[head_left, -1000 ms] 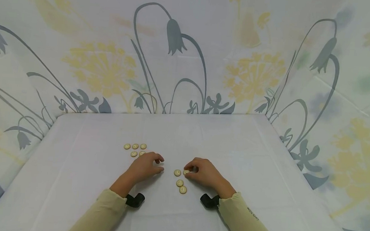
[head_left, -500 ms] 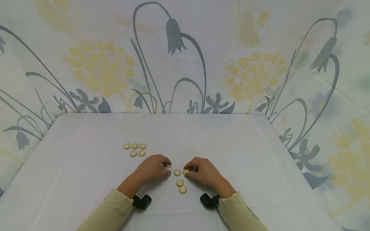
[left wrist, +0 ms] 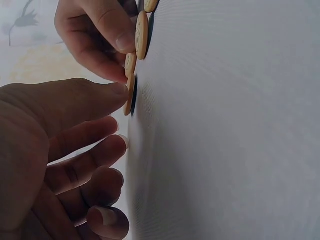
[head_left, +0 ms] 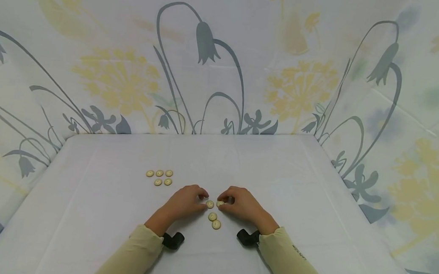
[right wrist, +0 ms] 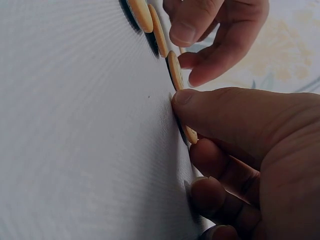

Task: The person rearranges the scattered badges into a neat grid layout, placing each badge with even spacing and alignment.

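Note:
Small round pale wooden discs with dark marks lie flat on the white table. My right hand [head_left: 242,204] pinches one disc [head_left: 220,203] between thumb and index finger; the right wrist view shows its edge [right wrist: 191,135] between them. Left of that, another disc [head_left: 209,204] lies at the thumb tip of my left hand [head_left: 185,202]. The left wrist view shows this thumb [left wrist: 95,100] overlapping that disc [left wrist: 130,102], with the other fingers loosely bent and apart from it. Whether the thumb touches it, I cannot tell. Just nearer lie two discs [head_left: 212,216], edges close together.
Farther left, several discs [head_left: 159,173] lie in two rows, three behind and two in front. A white cloth covers the table [head_left: 296,180]. Flower-printed fabric [head_left: 224,69] hangs behind and at both sides. Each wrist wears a black camera [head_left: 173,240].
My left hand has moved right and slightly nearer, away from the two rows of discs to the disc beside my right hand. The right hand stays in place on its disc.

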`<move>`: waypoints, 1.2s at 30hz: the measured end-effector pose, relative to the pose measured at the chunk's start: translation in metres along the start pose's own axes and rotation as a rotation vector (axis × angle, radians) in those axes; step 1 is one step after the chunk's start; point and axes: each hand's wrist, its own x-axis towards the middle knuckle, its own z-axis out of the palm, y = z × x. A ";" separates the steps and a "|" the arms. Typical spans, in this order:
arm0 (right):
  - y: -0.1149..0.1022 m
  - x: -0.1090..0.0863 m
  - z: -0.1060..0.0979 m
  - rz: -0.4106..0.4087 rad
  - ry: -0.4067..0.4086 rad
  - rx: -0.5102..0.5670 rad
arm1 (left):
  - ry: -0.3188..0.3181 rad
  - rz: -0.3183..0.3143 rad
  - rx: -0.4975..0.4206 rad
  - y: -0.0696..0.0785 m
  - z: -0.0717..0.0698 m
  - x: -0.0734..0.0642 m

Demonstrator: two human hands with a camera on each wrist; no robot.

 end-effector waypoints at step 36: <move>0.003 0.000 0.001 -0.001 0.004 0.000 | -0.110 0.009 -0.047 0.004 0.002 0.013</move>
